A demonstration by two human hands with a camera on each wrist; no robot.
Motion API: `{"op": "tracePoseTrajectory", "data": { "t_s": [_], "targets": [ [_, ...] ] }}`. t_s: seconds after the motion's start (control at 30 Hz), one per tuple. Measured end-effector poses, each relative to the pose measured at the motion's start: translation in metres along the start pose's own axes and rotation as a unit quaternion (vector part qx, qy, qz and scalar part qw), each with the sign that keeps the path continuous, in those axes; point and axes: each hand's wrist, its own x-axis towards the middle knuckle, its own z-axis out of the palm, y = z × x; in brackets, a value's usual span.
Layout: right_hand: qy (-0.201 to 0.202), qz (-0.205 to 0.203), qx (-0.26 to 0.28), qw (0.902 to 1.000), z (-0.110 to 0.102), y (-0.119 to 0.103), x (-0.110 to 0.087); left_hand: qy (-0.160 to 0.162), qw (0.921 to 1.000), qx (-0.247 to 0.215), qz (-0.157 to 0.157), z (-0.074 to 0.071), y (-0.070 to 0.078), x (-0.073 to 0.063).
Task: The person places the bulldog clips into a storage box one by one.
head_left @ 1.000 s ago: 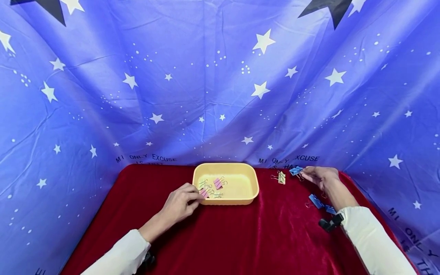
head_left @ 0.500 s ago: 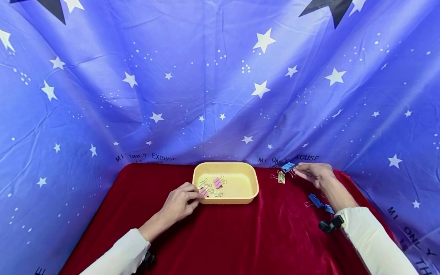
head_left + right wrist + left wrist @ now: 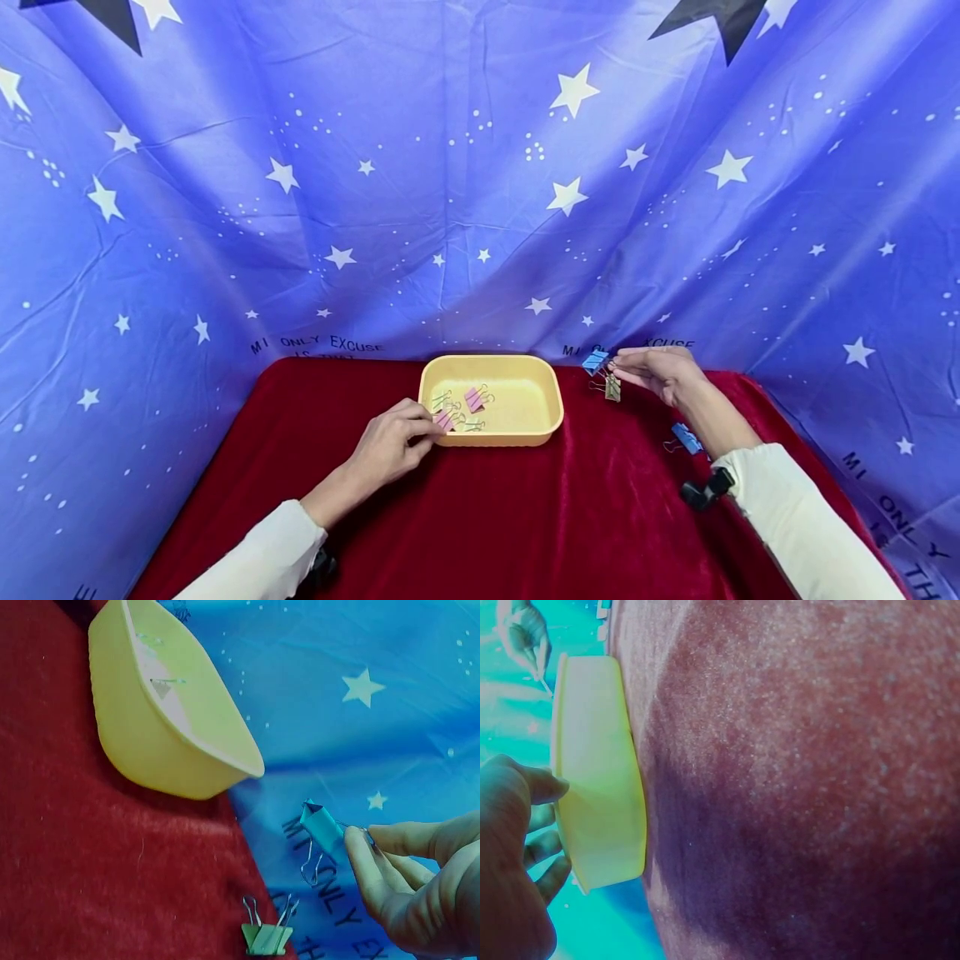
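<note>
My left hand (image 3: 393, 437) holds the left rim of a yellow plastic tray (image 3: 525, 440). In the left wrist view its thumb meets the rim while other fingers lie beyond it. Pink binder clips (image 3: 477, 399) and pale green ones lie in the tray's left half. My right hand (image 3: 663, 375) pinches a blue binder clip (image 3: 596, 362) by its wire handle, holding it up to the right of the tray. Just under that clip, a yellow-green binder clip (image 3: 267, 939) rests on the cloth with its handles raised.
Another blue binder clip (image 3: 686, 438) lies on the red velvet cloth (image 3: 480, 525) near my right forearm, which partly hides that area. Behind the table hangs a blue star-patterned curtain (image 3: 450, 208).
My right hand has moved left with the blue binder clip, from the table's back right to above the yellow-green clip. The left hand and tray stay in place.
</note>
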Motion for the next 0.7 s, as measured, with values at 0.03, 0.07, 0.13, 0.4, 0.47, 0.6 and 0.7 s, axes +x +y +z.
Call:
{"op": "tracePoseTrajectory", "data": {
  "t_s": [0.03, 0.07, 0.13, 0.4, 0.47, 0.6, 0.7],
  "targets": [
    [-0.001, 0.0, -0.005, 1.0, 0.003, 0.0, 0.0, -0.001, 1.0, 0.0, 0.0, 0.0, 0.0, 0.0],
    [-0.002, 0.0, -0.008, 1.0, 0.005, -0.001, 0.0, -0.001, 1.0, 0.0, 0.0, 0.0, 0.0, 0.0],
    [-0.007, -0.002, -0.014, 0.9999, 0.012, -0.001, 0.001, -0.002, 1.0, 0.001, 0.0, 0.0, 0.0, 0.0],
    [-0.034, -0.011, -0.06, 0.9975, 0.043, 0.002, 0.005, 0.001, 1.0, -0.003, 0.0, 0.0, 0.0, 0.0],
    [-0.041, -0.012, -0.067, 0.9969, 0.051, 0.003, 0.006, 0.002, 1.0, -0.003, 0.0, 0.0, 0.0, 0.0],
    [-0.049, -0.012, -0.084, 0.9952, 0.068, 0.008, 0.011, 0.003, 1.0, -0.003, 0.002, 0.0, 0.001, 0.0],
    [-0.05, -0.013, -0.101, 0.9936, 0.081, 0.013, 0.013, 0.006, 1.0, 0.001, 0.001, 0.0, 0.001, -0.001]
  ]
}}
